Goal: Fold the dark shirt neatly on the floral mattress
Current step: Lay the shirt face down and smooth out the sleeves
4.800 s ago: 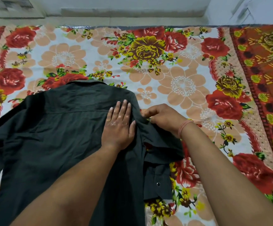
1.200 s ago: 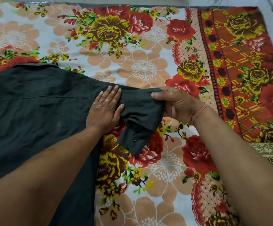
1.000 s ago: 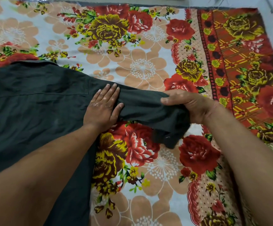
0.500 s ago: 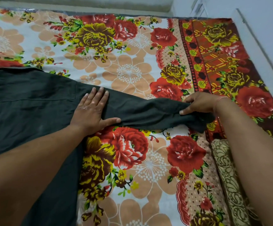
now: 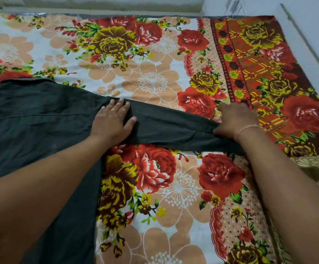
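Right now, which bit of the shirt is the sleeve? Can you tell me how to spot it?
Find the big floral mattress and the dark shirt spread over its left side. From the shirt's shoulder, where the left hand presses flat, a long dark strip runs right to the right hand gripping its end. That sleeve is the only narrow plain band crossing the bright flowers.
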